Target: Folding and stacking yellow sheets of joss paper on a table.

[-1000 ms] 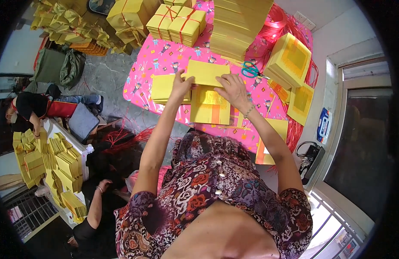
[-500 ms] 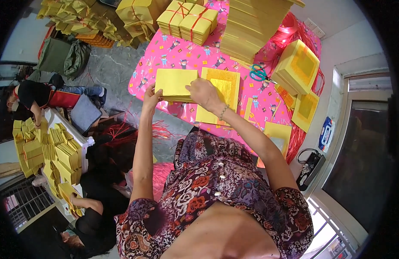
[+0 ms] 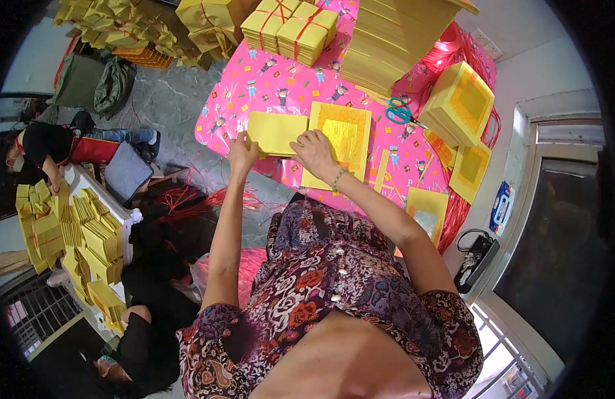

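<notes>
A neat stack of yellow paper lies near the front left of the pink table. At its lower left corner, my left hand grips the edge with thumb and fingers. My right hand is closed over the lower right corner, its fingertips on the top sheet. Just right of the stack lies yellow paper with a gold foil square, partly covered by my right hand. The undersides of the stack and my hidden fingertips do not show.
Tied yellow bundles and a tall paper pile stand at the table's back. Teal-handled scissors lie right of the foil paper, near another stack and red plastic strands. Two people work at a white table on the left.
The paper stack has shifted slightly right and now lies against the foil paper. My right fingers have spread from a tighter curl over its corner. My left hand moved right with it.
</notes>
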Available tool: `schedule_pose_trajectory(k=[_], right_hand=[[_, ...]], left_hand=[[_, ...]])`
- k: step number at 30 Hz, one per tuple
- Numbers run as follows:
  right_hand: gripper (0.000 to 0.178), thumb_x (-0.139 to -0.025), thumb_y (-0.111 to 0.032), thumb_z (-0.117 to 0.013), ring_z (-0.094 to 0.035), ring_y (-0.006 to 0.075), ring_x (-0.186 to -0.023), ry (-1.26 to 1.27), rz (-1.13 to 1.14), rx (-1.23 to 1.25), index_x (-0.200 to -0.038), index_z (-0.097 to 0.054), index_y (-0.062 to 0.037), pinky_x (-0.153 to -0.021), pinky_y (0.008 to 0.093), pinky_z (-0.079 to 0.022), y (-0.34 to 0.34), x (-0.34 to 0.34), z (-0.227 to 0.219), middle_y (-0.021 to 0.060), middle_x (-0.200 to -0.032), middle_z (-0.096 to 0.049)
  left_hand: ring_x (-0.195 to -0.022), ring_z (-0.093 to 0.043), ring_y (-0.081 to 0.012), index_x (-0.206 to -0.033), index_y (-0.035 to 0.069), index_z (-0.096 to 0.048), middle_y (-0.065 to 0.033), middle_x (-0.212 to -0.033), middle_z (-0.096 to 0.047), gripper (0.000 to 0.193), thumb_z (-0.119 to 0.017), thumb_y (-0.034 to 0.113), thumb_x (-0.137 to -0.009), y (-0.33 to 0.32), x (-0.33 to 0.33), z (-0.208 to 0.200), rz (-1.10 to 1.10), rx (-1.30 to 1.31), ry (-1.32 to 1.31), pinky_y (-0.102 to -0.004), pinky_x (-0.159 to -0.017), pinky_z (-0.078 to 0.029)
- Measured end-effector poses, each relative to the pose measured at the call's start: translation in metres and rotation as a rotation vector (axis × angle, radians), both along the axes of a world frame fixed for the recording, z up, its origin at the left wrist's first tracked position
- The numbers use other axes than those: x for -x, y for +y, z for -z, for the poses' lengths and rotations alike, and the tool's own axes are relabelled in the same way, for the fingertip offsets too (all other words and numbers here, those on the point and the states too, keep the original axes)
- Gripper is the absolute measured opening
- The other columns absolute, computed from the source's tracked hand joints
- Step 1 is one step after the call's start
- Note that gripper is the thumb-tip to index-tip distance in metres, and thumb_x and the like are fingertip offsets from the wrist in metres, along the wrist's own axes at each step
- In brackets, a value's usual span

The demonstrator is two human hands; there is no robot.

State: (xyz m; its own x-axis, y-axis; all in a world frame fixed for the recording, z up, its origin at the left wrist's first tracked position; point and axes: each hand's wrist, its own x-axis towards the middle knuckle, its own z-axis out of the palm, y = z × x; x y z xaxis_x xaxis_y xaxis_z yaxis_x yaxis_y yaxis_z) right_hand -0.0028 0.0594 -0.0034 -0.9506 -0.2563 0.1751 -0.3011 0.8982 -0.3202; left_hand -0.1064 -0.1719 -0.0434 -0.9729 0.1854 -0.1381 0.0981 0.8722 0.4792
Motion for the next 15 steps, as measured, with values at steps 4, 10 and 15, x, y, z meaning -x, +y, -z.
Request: schedule_pose_trajectory(k=[4,10,15], right_hand=[[0.024,-0.085,-0.029,-0.067,-0.054,0.0253,-0.109,-0.049,0.055,-0.063,-0.1,-0.068,-0.0114,-0.104,0.0481,-0.034,0.004,-0.003,0.002,0.0072,-0.098,-0.062],[0.02,-0.087,-0.026,-0.064,-0.053,0.0264,-0.11,-0.015,0.044,-0.085,-0.099,-0.069,-0.0106,-0.105,0.0485,-0.033,-0.001,-0.003,0.004,0.0084,-0.099,-0.062],[0.029,-0.089,-0.026,-0.063,-0.05,0.0291,-0.121,-0.057,0.031,0.034,-0.112,-0.067,-0.0099,-0.109,0.0502,-0.031,0.002,-0.01,0.001,0.0112,-0.113,-0.061]], left_hand=[[-0.098,-0.06,-0.0427,-0.129,0.003,-0.051,-0.0254,-0.105,-0.057,0.057,-0.072,0.017,-0.078,0.04,-0.019,-0.054,0.002,0.191,0.17,-0.0507,-0.082,-0.051],[-0.084,-0.06,-0.0331,-0.114,0.005,-0.055,-0.0164,-0.093,-0.056,0.041,-0.073,0.015,-0.079,0.06,-0.043,-0.049,0.229,-0.172,0.168,-0.0452,-0.071,-0.05],[-0.086,-0.06,-0.0358,-0.104,0.008,-0.06,-0.017,-0.093,-0.057,0.031,-0.074,0.017,-0.078,0.06,-0.044,-0.03,0.299,-0.062,0.123,-0.0461,-0.072,-0.051]])
